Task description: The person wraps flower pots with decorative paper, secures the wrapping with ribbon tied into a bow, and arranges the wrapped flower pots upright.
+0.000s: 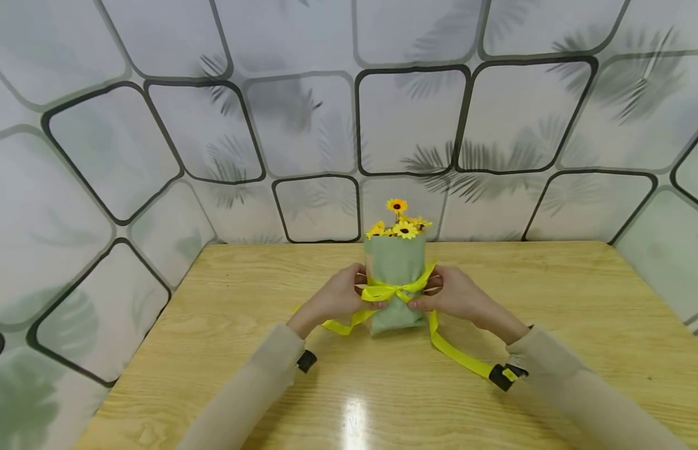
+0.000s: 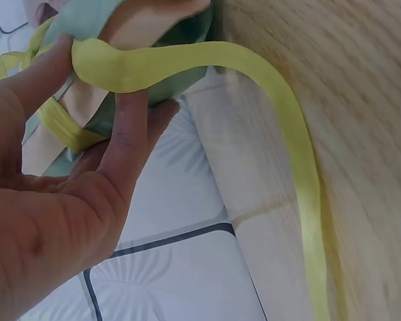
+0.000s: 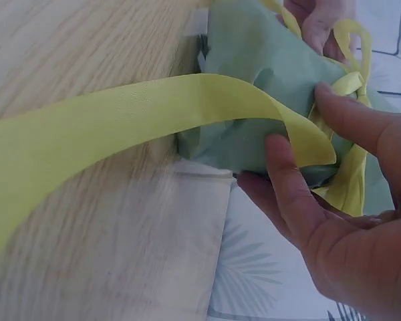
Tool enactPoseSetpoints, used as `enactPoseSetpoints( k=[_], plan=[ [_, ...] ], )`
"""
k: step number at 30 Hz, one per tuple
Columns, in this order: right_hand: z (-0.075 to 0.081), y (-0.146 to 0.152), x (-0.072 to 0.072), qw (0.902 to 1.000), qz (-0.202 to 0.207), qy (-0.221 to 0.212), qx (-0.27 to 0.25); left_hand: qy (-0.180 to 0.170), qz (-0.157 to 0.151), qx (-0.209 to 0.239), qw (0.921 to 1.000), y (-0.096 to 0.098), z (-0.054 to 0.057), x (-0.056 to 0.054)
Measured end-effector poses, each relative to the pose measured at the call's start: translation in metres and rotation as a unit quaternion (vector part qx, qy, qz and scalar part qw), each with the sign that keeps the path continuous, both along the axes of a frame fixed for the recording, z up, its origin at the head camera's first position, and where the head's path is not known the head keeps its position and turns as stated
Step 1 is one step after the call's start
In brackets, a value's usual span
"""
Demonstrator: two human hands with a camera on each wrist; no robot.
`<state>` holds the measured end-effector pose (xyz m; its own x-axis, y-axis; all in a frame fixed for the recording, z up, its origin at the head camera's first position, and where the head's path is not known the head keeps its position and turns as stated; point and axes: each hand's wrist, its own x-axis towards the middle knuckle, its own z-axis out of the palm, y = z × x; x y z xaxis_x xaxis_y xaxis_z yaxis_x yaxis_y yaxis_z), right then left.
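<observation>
A small bouquet [image 1: 396, 256] of yellow flowers [image 1: 405, 229] with dark centres stands upright on the table, wrapped in pale green paper. Round its middle runs a yellow ribbon [image 1: 389, 290], tied in a bow at the front. My left hand [image 1: 340, 294] grips the bouquet's left side, thumb at the front by the bow. From the right, my right hand [image 1: 452, 294] holds it likewise, its thumb [image 3: 351, 120] against the paper near the knot. Each wrist view shows a ribbon tail [image 2: 291, 127] running past the fingers; the bouquet's back is hidden.
The light wood table [image 1: 259, 275] has its back edge behind the bouquet. A patterned wall covering [image 1: 309, 125] rises behind and on both sides. The right ribbon tail [image 1: 458, 356] trails toward the dark wrist camera [image 1: 502, 377].
</observation>
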<state>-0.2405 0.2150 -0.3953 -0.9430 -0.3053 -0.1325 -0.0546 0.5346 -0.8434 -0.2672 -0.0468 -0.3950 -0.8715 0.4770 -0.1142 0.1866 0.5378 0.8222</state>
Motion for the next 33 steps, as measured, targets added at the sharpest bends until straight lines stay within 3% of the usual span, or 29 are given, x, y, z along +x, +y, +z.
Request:
enactPoseSetpoints(
  k=[6, 10, 27, 33],
  plan=[
    [0.000, -0.007, -0.003, 0.9972, -0.029, 0.066, 0.019, 0.083, -0.011, 0.050, 0.9952, 0.001, 0.000, -0.004],
    [-0.001, -0.013, -0.007, 0.9934, -0.032, 0.102, 0.041, 0.112, -0.024, 0.053, 0.9920, 0.000, -0.001, -0.007],
    [-0.011, -0.023, -0.015, 0.9861, 0.001, 0.140, 0.089, 0.061, -0.032, -0.003, 0.9976, -0.001, -0.014, -0.013],
    [-0.013, -0.022, -0.014, 0.9844, -0.003, 0.144, 0.100, 0.077, -0.039, -0.023, 0.9960, -0.002, -0.015, -0.011]
  ],
)
